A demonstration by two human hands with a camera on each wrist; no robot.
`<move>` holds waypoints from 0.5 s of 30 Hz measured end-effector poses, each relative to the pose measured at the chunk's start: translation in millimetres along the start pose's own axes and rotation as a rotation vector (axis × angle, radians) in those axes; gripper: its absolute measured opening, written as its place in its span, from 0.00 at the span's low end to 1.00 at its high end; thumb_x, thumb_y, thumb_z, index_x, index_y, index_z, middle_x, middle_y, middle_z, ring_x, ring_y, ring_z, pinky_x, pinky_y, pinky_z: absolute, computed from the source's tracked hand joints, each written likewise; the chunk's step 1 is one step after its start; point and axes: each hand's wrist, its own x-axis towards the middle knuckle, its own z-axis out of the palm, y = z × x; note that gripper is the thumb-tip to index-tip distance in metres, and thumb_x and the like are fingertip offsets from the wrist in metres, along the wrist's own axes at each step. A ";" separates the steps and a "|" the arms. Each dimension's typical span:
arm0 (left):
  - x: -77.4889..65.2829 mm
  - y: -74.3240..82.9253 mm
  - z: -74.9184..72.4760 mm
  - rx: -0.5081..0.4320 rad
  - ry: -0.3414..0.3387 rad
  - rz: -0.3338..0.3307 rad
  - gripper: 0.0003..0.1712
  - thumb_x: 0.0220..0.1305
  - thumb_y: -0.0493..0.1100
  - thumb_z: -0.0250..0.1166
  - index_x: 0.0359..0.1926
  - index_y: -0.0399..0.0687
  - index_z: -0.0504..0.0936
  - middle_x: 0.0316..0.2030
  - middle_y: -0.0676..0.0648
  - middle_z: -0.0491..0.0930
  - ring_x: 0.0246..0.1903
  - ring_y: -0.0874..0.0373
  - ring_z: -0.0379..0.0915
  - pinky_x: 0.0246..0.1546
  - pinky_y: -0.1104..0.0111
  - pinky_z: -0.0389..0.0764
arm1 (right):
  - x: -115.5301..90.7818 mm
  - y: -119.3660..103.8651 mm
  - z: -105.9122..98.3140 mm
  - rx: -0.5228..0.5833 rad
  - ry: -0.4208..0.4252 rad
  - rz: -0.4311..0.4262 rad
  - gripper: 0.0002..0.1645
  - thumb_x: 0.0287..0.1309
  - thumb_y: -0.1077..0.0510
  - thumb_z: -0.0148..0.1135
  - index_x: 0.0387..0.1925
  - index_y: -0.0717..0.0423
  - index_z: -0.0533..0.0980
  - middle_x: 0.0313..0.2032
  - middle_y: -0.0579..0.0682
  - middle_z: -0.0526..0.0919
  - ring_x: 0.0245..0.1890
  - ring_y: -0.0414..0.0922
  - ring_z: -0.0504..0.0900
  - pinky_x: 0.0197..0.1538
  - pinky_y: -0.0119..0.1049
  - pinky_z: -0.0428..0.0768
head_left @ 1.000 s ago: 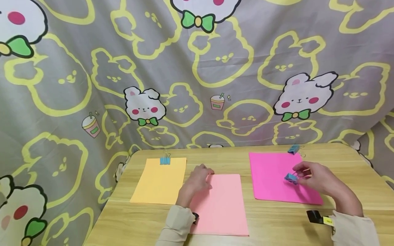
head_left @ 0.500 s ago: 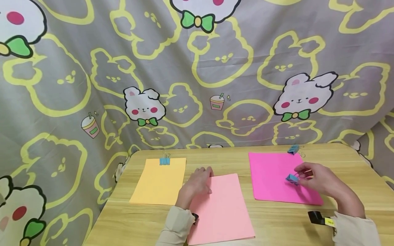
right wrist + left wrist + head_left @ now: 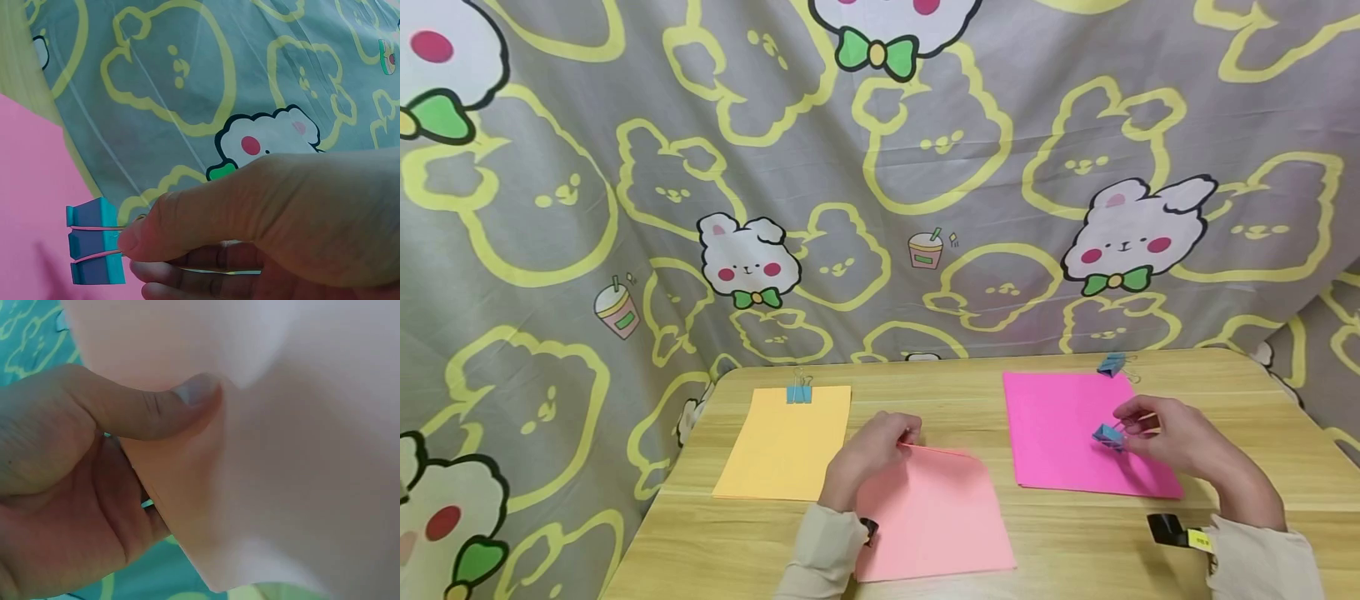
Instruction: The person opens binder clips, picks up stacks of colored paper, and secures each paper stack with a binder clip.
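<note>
My left hand pinches the far left part of a light pink paper stack, whose far edge is lifted and bowed. The left wrist view shows the thumb pressed on the face of the pink paper, with the other fingers partly hidden behind it. Between thumb and fingers, my right hand holds a blue binder clip by its wire handles, above the magenta paper. Close up in the right wrist view, the blue binder clip points away from the fingertips.
On the left lies yellow paper with a blue binder clip on its top edge. Another blue clip sits at the magenta paper's far edge. A patterned curtain hangs behind the wooden table.
The light pink stack first turned slightly on the table. Its far edge has since been raised and curved toward me by the left hand. The right hand and clip have hardly moved.
</note>
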 end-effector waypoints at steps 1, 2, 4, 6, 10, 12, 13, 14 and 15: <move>-1.9 -0.2 -3.2 -0.017 -0.010 0.018 0.21 0.49 0.15 0.56 0.25 0.44 0.62 0.21 0.55 0.52 0.23 0.63 0.50 0.34 0.68 0.59 | -0.2 -0.2 0.1 0.001 0.001 -0.001 0.21 0.54 0.69 0.72 0.49 0.72 0.77 0.38 0.53 0.83 0.41 0.53 0.81 0.36 0.32 0.79; -3.8 -0.8 -6.4 -0.032 -0.019 0.036 0.20 0.50 0.15 0.52 0.25 0.43 0.61 0.21 0.55 0.51 0.23 0.63 0.49 0.34 0.68 0.59 | -0.5 -0.3 0.4 0.002 0.001 -0.004 0.21 0.54 0.69 0.72 0.49 0.72 0.77 0.39 0.53 0.84 0.41 0.53 0.82 0.36 0.32 0.79; -8.0 -2.5 -13.6 -0.061 -0.042 0.050 0.20 0.51 0.14 0.49 0.26 0.43 0.59 0.22 0.55 0.49 0.23 0.63 0.47 0.34 0.67 0.58 | -0.7 -0.9 0.8 -0.002 0.004 -0.009 0.21 0.54 0.69 0.72 0.49 0.72 0.78 0.38 0.53 0.83 0.41 0.53 0.81 0.36 0.32 0.79; -11.9 -6.8 -20.5 -0.087 -0.061 0.052 0.22 0.57 0.16 0.52 0.26 0.45 0.58 0.22 0.55 0.49 0.23 0.63 0.47 0.32 0.68 0.57 | -0.8 -1.8 0.9 -0.005 0.004 -0.015 0.20 0.54 0.69 0.72 0.49 0.72 0.78 0.38 0.52 0.83 0.41 0.52 0.81 0.36 0.32 0.79; -19.1 -19.4 -34.8 -0.183 -0.067 0.054 0.21 0.66 0.23 0.61 0.27 0.45 0.60 0.24 0.52 0.51 0.24 0.62 0.49 0.30 0.69 0.56 | -0.9 -2.9 1.1 0.005 0.002 -0.019 0.21 0.54 0.69 0.72 0.49 0.71 0.78 0.38 0.52 0.84 0.41 0.51 0.81 0.36 0.32 0.79; -24.3 -25.8 -41.7 -0.289 -0.041 0.030 0.12 0.68 0.25 0.61 0.33 0.40 0.68 0.28 0.49 0.63 0.27 0.62 0.61 0.32 0.70 0.66 | -1.0 -3.2 1.2 0.013 0.001 -0.017 0.21 0.54 0.70 0.71 0.50 0.71 0.77 0.39 0.53 0.84 0.41 0.50 0.81 0.36 0.32 0.79; -26.9 -28.8 -44.9 -0.348 -0.018 0.014 0.06 0.69 0.26 0.61 0.39 0.37 0.74 0.32 0.47 0.70 0.30 0.61 0.67 0.36 0.69 0.71 | -1.1 -3.3 1.2 0.017 0.004 -0.016 0.21 0.54 0.70 0.71 0.50 0.71 0.77 0.39 0.53 0.84 0.41 0.50 0.81 0.36 0.32 0.80; -29.5 -31.8 -47.9 -0.407 0.017 -0.003 0.06 0.69 0.26 0.60 0.45 0.34 0.76 0.36 0.44 0.75 0.33 0.59 0.72 0.39 0.68 0.75 | -1.2 -3.2 1.4 0.019 0.008 -0.016 0.21 0.54 0.70 0.71 0.50 0.71 0.77 0.40 0.54 0.84 0.41 0.51 0.81 0.36 0.32 0.80; -31.7 -34.1 -50.6 -0.471 0.050 -0.021 0.11 0.70 0.27 0.60 0.52 0.32 0.76 0.40 0.41 0.78 0.36 0.56 0.76 0.41 0.65 0.78 | -1.2 -3.3 1.4 0.021 0.011 -0.015 0.22 0.54 0.70 0.71 0.50 0.71 0.77 0.40 0.55 0.84 0.41 0.51 0.82 0.36 0.31 0.80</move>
